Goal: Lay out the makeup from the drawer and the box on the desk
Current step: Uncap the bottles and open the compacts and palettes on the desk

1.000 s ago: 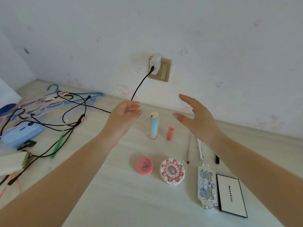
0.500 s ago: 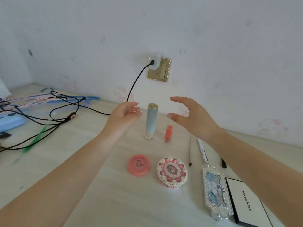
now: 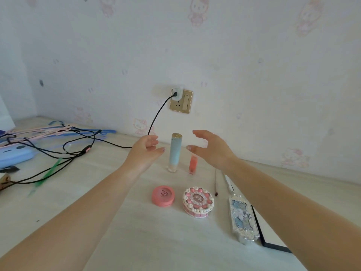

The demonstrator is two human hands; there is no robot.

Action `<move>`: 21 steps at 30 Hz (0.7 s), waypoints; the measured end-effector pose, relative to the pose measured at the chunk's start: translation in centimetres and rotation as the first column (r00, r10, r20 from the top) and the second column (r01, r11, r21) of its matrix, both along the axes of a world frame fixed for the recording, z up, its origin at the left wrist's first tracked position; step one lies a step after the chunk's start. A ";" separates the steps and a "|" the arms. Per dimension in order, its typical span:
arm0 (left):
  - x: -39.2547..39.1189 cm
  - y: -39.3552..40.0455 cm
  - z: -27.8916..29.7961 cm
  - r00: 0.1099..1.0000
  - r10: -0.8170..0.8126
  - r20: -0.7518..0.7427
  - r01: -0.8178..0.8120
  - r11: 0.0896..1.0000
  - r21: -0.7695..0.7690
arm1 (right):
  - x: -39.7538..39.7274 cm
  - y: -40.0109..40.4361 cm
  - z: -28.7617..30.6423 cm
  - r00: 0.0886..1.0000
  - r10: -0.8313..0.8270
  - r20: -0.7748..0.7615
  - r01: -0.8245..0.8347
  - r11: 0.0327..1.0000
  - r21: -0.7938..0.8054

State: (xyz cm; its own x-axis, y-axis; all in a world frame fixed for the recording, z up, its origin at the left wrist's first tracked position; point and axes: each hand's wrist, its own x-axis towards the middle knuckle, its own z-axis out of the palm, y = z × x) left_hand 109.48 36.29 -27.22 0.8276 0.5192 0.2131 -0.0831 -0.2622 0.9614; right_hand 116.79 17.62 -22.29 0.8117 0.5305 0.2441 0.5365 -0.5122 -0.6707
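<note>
Surface: pale wood-grain surface running to a wall with faint cartoon-cat wallpaper.
Nearest row: black-edged white box at right, partly under the right forearm; ornate silver-blue palette just beside it; cake-shaped compact; round pink compact, all lying flat.
Middle: thin brush and white pencil lying near the right wrist.
Standing tubes: tall light-blue tube upright, small orange tube upright just right of it.
Left hand: raised left of the blue tube, fingers loosely curled, holding nothing.
Right hand: raised right of the tube, fingers relaxed and spread, holding nothing.
Far left: black cables, hangers, blue case.
Wall: gold socket with white plug.
</note>
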 end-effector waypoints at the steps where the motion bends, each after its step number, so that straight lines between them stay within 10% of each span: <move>1: 0.7 0.3 -0.4 1.000 -0.011 -0.010 0.011 1.000 0.004 | 0.6 0.7 -0.2 1.000 0.000 -0.005 0.000 1.000 -0.013; 21: 8.9 2.3 -6.1 0.971 -0.239 0.006 0.238 0.969 0.063 | 7.9 7.9 -5.2 0.991 0.055 -0.122 -0.045 0.996 0.080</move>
